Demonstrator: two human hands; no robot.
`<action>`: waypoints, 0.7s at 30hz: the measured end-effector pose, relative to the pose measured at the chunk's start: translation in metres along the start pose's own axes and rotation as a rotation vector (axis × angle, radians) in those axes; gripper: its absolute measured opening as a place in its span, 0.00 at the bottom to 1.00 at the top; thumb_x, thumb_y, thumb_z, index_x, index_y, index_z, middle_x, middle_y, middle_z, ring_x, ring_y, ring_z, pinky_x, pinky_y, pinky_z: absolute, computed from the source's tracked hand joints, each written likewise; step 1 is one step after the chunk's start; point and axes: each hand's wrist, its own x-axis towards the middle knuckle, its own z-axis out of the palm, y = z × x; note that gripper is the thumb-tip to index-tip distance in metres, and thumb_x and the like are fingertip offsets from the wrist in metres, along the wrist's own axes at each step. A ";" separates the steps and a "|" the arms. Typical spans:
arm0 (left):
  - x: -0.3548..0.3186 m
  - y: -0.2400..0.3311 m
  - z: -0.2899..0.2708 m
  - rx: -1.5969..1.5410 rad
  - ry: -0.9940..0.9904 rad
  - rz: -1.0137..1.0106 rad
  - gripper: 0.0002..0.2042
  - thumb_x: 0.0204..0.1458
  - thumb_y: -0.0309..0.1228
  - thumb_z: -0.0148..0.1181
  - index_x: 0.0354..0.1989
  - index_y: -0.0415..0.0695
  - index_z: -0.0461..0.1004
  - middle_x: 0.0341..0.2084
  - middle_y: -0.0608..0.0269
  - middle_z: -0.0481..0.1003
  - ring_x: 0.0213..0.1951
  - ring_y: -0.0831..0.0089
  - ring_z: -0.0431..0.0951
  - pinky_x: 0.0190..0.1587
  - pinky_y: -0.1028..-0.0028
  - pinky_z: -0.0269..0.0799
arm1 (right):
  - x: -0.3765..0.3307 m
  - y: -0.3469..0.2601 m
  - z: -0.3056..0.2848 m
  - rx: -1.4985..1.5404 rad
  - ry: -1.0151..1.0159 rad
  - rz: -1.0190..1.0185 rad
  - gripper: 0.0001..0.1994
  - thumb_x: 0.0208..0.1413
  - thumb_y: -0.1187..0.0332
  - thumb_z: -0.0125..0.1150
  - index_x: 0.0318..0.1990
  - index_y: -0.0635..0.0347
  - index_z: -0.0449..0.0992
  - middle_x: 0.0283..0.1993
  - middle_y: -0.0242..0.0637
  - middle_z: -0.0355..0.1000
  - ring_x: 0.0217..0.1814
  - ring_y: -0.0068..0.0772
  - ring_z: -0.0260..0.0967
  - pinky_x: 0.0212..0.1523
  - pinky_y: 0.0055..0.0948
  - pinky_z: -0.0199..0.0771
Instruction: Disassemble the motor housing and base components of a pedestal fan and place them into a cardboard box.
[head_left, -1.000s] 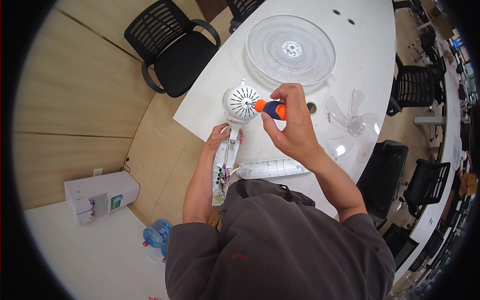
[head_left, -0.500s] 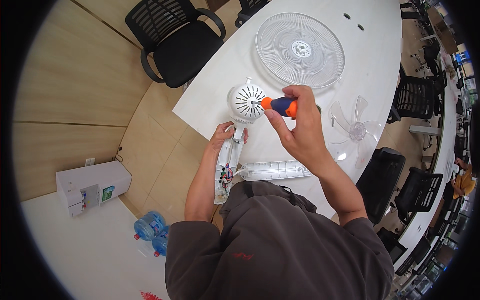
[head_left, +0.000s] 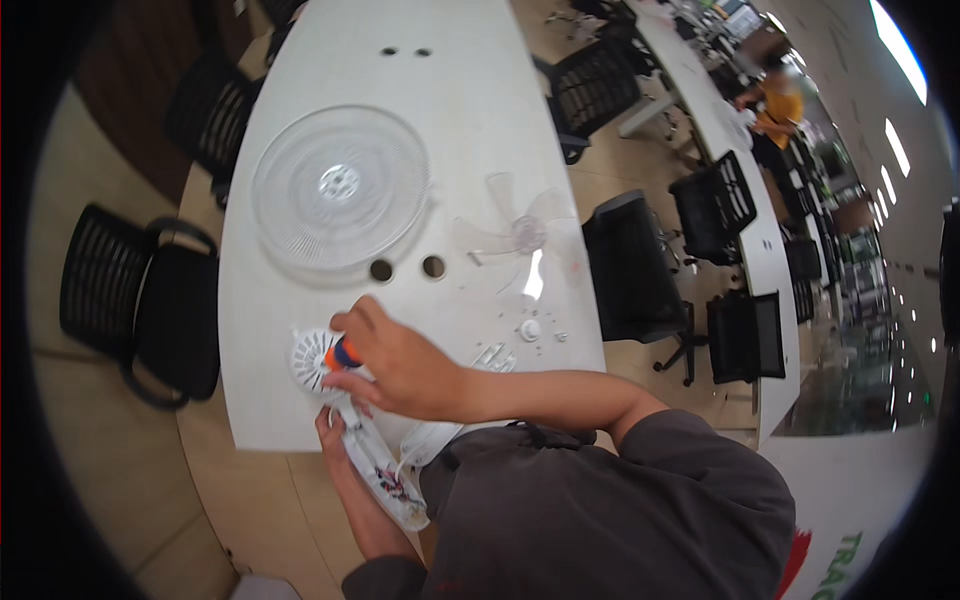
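The right hand (head_left: 400, 368) is clamped on an orange and blue screwdriver (head_left: 344, 352), held at the slotted white fan housing (head_left: 306, 358). The left hand (head_left: 332, 432) wraps the top of the white stem (head_left: 365, 452) just below—its inside open, coloured wires (head_left: 393, 484) showing. Farther out on the table (head_left: 480, 90) lie loose small parts (head_left: 530, 330), a clear fan blade (head_left: 528, 234) and a round guard (head_left: 300, 222).

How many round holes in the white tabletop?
4 visible: two side by side toward the tabletop's far end, left and right; two between the fan grille and right hand, left and right. Others may be hidden under parts or the arm.
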 end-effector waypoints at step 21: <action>-0.057 -0.046 0.141 -0.141 -0.068 0.128 0.26 0.49 0.37 0.69 0.50 0.28 0.70 0.38 0.45 0.77 0.38 0.55 0.81 0.41 0.58 0.78 | -0.098 0.050 -0.098 0.185 -0.084 -0.168 0.16 0.52 0.76 0.64 0.46 0.68 0.67 0.44 0.47 0.65 0.42 0.47 0.68 0.43 0.39 0.69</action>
